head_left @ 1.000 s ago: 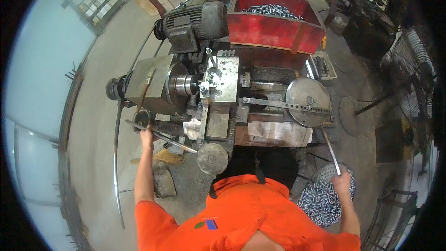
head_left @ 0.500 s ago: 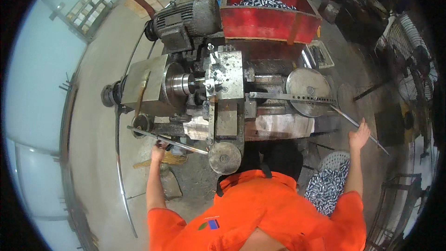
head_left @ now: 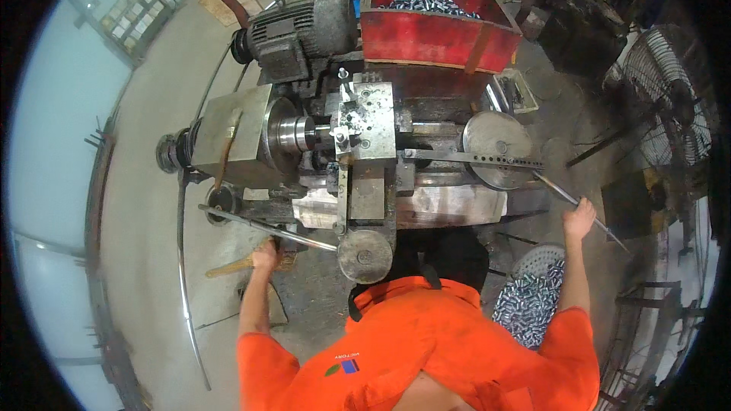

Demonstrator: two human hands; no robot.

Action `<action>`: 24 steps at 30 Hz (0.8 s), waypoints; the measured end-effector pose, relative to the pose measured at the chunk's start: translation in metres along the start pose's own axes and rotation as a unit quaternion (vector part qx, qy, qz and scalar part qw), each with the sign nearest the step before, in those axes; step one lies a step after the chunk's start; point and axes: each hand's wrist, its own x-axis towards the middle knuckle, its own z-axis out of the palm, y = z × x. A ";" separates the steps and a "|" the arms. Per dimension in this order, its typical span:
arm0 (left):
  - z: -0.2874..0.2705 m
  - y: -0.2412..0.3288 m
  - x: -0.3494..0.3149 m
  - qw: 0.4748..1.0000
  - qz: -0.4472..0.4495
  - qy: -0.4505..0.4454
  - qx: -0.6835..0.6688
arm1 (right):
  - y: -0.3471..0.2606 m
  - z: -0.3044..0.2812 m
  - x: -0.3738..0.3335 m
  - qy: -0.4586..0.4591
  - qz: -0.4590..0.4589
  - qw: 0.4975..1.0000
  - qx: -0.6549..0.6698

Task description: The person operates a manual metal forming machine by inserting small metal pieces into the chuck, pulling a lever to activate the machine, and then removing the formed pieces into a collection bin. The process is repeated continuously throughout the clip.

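Observation:
My right hand is closed around the slim metal lever rod, which slants out from the round plate at the machine's right end. Just below another lever rod is my left hand, its fingers curled in; what they hold, if anything, is hidden. That rod runs from a smaller disc at the machine's front. Between the two arms is the lathe-like machine, with a shiny spindle chuck facing a bolted tool block. A flat bar with holes links to the round plate.
A red bin of small metal pieces stands behind the machine, beside a motor. Near my right arm, a pale basket holds many more pieces. A round cup sits at front left, and a fan stands far right.
My left hand has shifted slightly right along the front lever rod, and its fingers are more curled. The right hand keeps its hold. The whole view has slid a little.

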 end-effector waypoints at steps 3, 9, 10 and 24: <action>0.005 -0.011 0.009 1.000 0.005 0.010 -0.007 | -0.002 -0.008 -0.005 0.010 -0.030 0.998 0.055; 0.047 -0.024 -0.011 0.967 0.017 0.057 -0.246 | -0.110 -0.068 0.012 -0.028 -0.095 0.951 0.293; 0.023 -0.027 -0.017 0.955 0.016 -0.024 -0.294 | -0.142 -0.095 0.020 -0.053 -0.143 0.916 0.371; -0.154 -0.227 -0.162 0.889 -0.167 0.390 -0.171 | -0.532 -0.227 -0.045 -0.156 -0.571 0.761 0.264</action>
